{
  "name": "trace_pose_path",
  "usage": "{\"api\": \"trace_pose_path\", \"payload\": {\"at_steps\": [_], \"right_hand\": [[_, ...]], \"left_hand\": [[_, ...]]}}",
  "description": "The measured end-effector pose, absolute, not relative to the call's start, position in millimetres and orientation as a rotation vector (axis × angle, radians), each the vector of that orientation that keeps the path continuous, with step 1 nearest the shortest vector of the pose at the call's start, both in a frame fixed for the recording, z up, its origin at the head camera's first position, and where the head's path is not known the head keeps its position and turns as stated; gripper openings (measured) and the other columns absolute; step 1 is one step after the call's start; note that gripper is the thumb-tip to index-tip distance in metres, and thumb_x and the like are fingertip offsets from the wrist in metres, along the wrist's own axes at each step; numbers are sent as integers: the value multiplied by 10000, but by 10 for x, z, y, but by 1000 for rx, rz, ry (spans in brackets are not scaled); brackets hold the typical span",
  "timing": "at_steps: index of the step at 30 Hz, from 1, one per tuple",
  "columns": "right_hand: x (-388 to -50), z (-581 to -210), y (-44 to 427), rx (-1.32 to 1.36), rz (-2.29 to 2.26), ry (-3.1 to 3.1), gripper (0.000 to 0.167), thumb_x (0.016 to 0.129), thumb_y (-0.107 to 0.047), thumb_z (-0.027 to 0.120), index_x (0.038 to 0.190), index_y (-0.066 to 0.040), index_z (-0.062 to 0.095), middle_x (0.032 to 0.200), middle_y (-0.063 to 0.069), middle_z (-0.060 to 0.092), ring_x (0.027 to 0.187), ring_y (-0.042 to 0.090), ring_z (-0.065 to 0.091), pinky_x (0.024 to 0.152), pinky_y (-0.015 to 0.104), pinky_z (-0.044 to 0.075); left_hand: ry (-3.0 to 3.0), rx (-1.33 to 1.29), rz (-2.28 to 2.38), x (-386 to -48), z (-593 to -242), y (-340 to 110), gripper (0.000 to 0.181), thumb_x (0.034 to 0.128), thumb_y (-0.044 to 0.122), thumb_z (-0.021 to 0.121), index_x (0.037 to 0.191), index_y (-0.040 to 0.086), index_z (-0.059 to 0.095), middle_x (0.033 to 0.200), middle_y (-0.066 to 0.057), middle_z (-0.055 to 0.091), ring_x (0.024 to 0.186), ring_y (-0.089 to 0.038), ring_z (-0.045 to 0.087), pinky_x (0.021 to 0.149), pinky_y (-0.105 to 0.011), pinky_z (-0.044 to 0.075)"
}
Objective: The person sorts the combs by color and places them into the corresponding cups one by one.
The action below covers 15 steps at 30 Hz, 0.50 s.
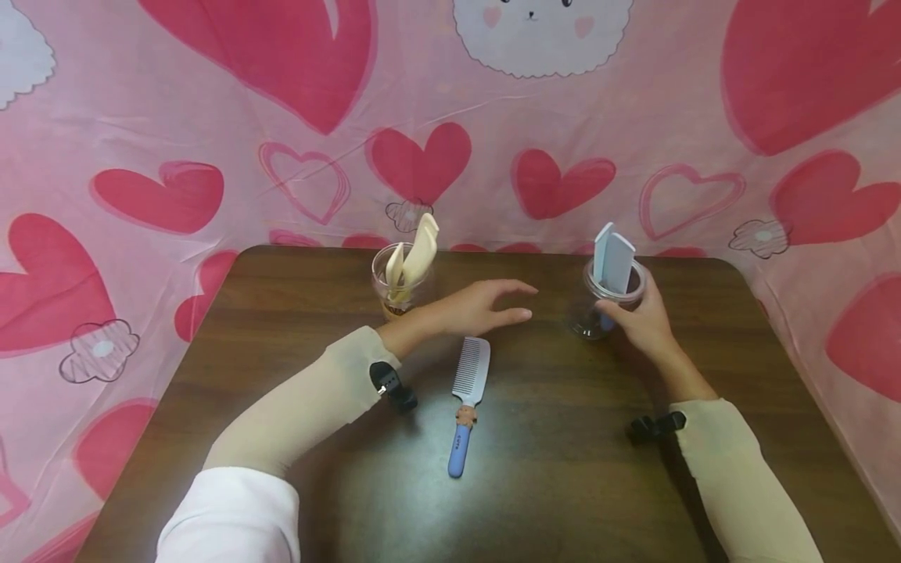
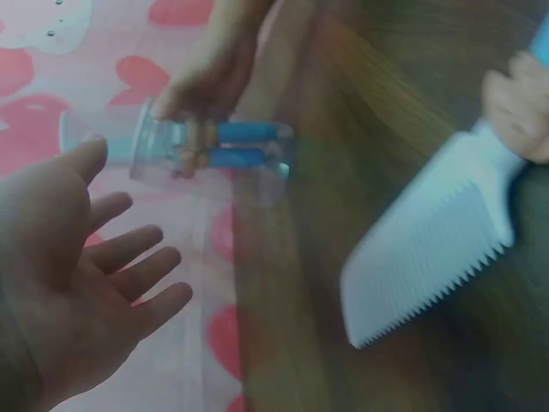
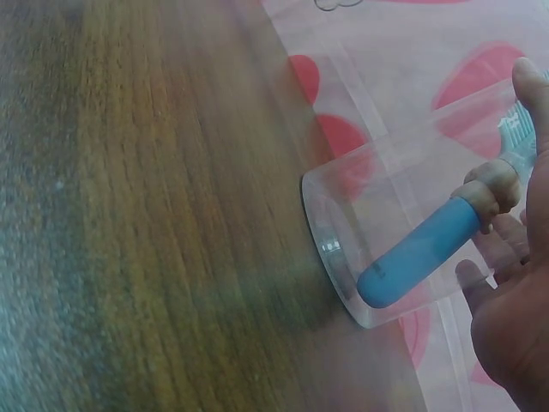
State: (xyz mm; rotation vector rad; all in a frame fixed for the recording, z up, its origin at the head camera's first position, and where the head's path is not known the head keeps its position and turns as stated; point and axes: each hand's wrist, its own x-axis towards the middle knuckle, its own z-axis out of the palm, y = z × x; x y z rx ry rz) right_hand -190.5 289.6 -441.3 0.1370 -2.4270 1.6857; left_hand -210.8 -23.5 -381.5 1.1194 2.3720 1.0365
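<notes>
My right hand (image 1: 644, 317) grips a clear jar (image 1: 586, 311) near its rim, at the back right of the table. Two light blue combs (image 1: 618, 262) stand in it, heads up; their blue handles (image 2: 244, 158) show through the wall in the left wrist view. Whether the jar's base touches the table I cannot tell. My left hand (image 1: 479, 307) is held over the table with its fingers apart and nothing in them. Just below it in the head view lies a comb (image 1: 470, 375) with a pale head and a blue-purple handle.
Behind my left forearm stands another clear jar (image 1: 381, 270) holding cream-coloured combs (image 1: 420, 254). The brown wooden table (image 1: 549, 453) ends at the back against a pink cloth (image 1: 486, 195) printed with hearts.
</notes>
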Motion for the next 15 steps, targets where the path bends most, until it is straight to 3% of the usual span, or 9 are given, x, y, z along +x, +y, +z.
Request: {"api": "trace_pose_path", "payload": {"at_steps": [9, 15], "right_hand": [[-1962, -4510, 2940, 132, 1645, -2443, 823, 861, 21, 765, 1543, 21, 305, 1381, 136, 456, 1225, 145, 438, 1025, 161, 356], [-1964, -4507, 2948, 135, 1646, -2438, 808, 863, 26, 758, 1533, 46, 305, 1332, 42, 473, 1209, 145, 446, 1016, 153, 361]], "left_hand": [[2277, 1242, 735, -1996, -4072, -566, 476, 1007, 146, 650, 1465, 71, 539, 1528, -134, 491, 1450, -269, 401, 1206, -378, 298], [2299, 1282, 461, -1969, -4173, -677, 570, 954, 94, 707, 1491, 93, 516, 1592, -188, 383, 1501, -390, 270, 1234, -489, 213]]}}
